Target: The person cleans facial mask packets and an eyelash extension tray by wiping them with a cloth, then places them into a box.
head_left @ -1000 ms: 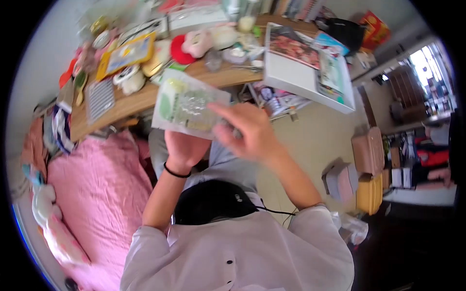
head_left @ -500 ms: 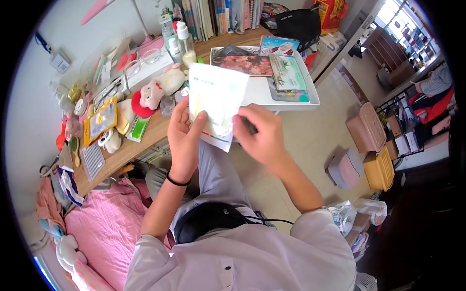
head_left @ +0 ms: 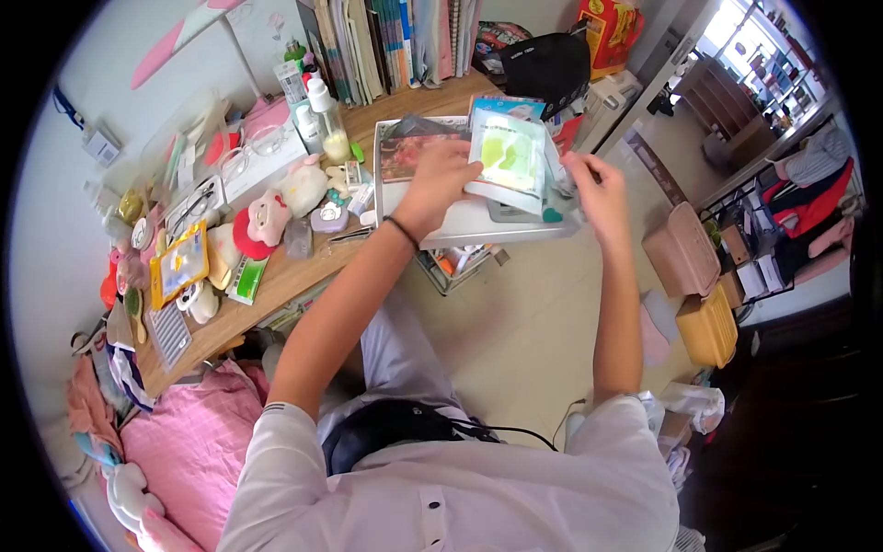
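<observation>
My left hand grips the left edge of a white packet with a green print, which is over the right part of a white box. Right of the packet, my right hand is closed at the box's right end; what its fingers hold, if anything, is too small to make out. Under and behind the packet, a blue booklet shows in part. A dark red floral item lies in the box's left part, partly behind my left hand.
Toiletries, plush toys and a yellow pouch crowd the wooden desk. Books stand at the back beside a black bag. A pink bin and a yellow bin stand on the floor at right.
Both hands have moved right, and the packet has gone from in front of my body to over the white box, its green print now showing. My right hand has moved away from the packet's edge.
</observation>
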